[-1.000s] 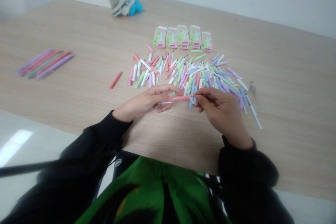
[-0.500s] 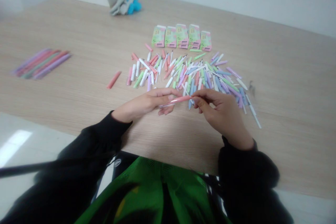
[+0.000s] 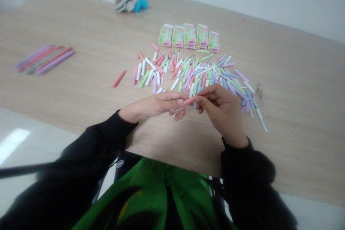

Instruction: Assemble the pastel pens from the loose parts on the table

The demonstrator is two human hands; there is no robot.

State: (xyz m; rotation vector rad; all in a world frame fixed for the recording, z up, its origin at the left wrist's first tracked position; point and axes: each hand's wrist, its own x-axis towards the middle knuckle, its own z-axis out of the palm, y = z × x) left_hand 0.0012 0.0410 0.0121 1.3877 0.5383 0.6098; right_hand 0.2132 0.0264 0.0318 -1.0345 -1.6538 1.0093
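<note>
My left hand (image 3: 155, 105) and my right hand (image 3: 219, 107) meet just above the wooden table (image 3: 81, 90), both pinched on one pink pen barrel (image 3: 187, 102) with a thin white refill poking out toward the left hand. The left fingers close round the refill end, the right fingers grip the barrel's other end. Right behind my hands lies a spread heap of pastel pen parts (image 3: 194, 73): pink, green, purple, blue and white pieces.
Several small green-and-pink boxes (image 3: 188, 36) stand in a row behind the heap. A bundle of finished pens (image 3: 44, 59) lies at the far left, a lone pink barrel (image 3: 119, 78) between. Grey and blue cloth (image 3: 132, 3) sits at the back.
My hands have drawn closer together, the pink barrel tilting and sliding further over the refill. The view shifted slightly; nothing else on the table moved.
</note>
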